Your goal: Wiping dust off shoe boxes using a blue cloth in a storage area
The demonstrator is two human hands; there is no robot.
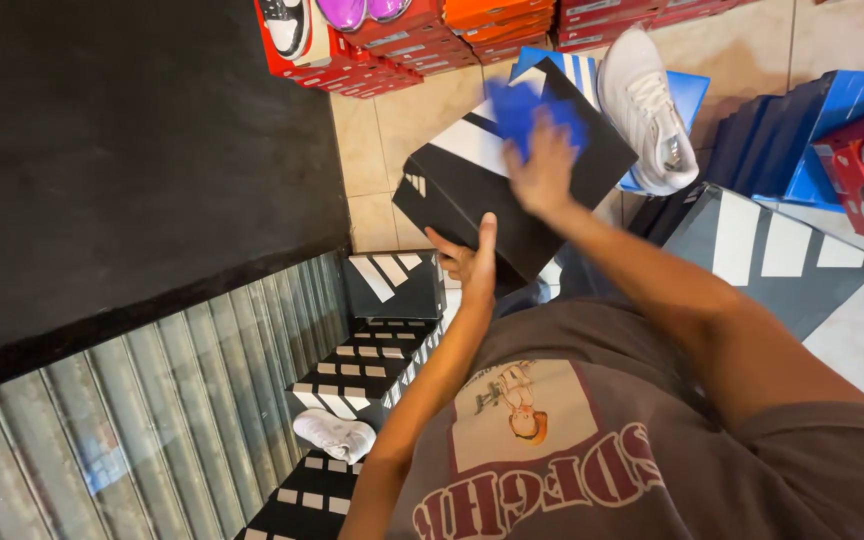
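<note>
In the head view, the person holds a black shoe box with white stripes (pixel 512 185) in front of the body, above the tiled floor (pixel 382 150). The left hand (pixel 467 262) grips the near lower edge of the box, thumb on top and fingers under it. The right hand (pixel 542 170) lies flat on the lid and presses a blue cloth (pixel 527 110) against it; this hand and the cloth are blurred, so I cannot tell exactly how the fingers close on the cloth. Just beyond the box a white sneaker (pixel 647 110) rests on a blue box (pixel 692 95). Red and orange boxes (pixel 432 40) are stacked at the top. Below the left arm, more black striped boxes (pixel 392 285) stand in a row, with another white shoe (pixel 334 435) on them.
</note>
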